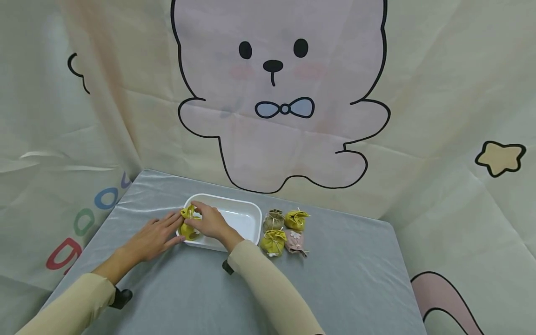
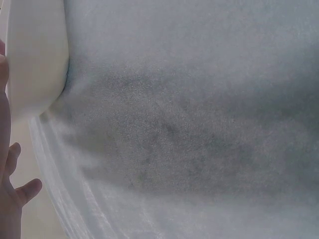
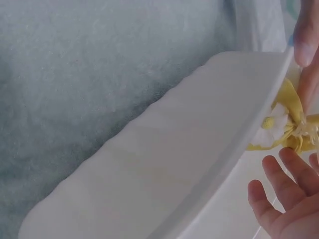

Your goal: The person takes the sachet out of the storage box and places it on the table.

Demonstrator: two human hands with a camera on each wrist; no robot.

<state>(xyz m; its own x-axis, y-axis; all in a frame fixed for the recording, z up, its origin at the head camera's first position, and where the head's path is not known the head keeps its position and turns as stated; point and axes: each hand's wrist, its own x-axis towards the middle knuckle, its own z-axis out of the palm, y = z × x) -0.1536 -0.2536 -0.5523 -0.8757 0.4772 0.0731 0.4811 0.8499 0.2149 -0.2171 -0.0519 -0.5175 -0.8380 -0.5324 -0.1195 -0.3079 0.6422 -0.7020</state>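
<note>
A yellow drawstring pouch (image 1: 190,231) with a white flower patch (image 3: 271,127) sits inside the left end of a white tray (image 1: 240,218). My right hand (image 1: 213,224) reaches over the tray and holds the pouch near its gathered neck between thumb and fingers. In the right wrist view, several of its other fingers (image 3: 289,181) are spread just beside the pouch. My left hand (image 1: 156,238) lies against the tray's left end with its fingers extended, partly under the pouch's edge in the head view. In the left wrist view, only part of that hand shows beside the tray wall (image 2: 37,55).
Right of the tray, several small pouches stand close together: an olive one (image 1: 274,219), two yellow ones (image 1: 295,220) and a pink one (image 1: 295,242). A grey cloth (image 1: 335,288) covers the table. Behind it hangs a printed curtain (image 1: 284,149).
</note>
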